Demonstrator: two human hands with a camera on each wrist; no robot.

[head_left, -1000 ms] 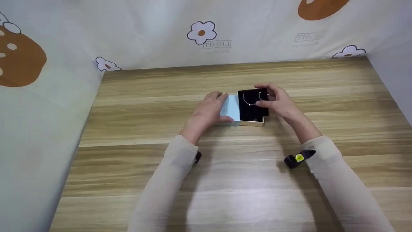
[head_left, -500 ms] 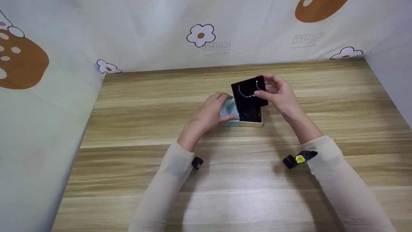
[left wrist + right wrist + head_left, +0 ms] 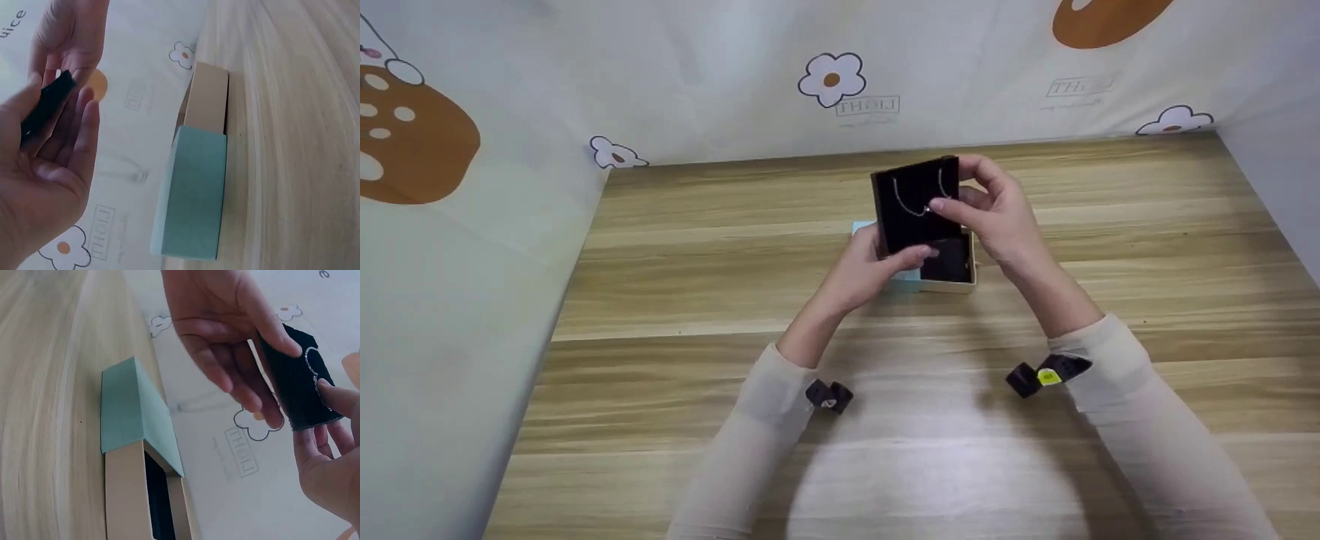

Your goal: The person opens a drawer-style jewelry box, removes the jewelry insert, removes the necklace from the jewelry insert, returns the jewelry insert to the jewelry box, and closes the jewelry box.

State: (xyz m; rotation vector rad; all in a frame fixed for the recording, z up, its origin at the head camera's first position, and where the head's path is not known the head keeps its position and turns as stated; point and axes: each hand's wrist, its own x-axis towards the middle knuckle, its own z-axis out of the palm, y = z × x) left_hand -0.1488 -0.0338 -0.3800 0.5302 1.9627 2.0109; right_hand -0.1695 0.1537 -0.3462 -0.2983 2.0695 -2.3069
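A black velvet jewelry pad (image 3: 913, 231) is held tilted above the table, a thin silver chain necklace (image 3: 311, 367) lying across its face. My left hand (image 3: 861, 276) grips its lower left edge, thumb in front and fingers behind. On the right edge, my right hand (image 3: 999, 223) pinches the pad, its thumb over the chain's middle. Below and behind the hands stands a small drawer box: the pale blue sleeve (image 3: 194, 194) on the left, the beige drawer (image 3: 126, 495) pulled out to the right. Black lining shows inside the drawer. The left hand hides part of the sleeve in the head view.
The box rests on a wood-grain table (image 3: 697, 375). Behind the table hangs a pale curtain (image 3: 720, 90) printed with flowers. Each sleeve carries a black wrist camera; one is the left wrist camera (image 3: 829, 396).
The right hand has lifted the pad out of the drawer and moved it up and left. The left hand has let go of the sleeve and taken hold of the pad.
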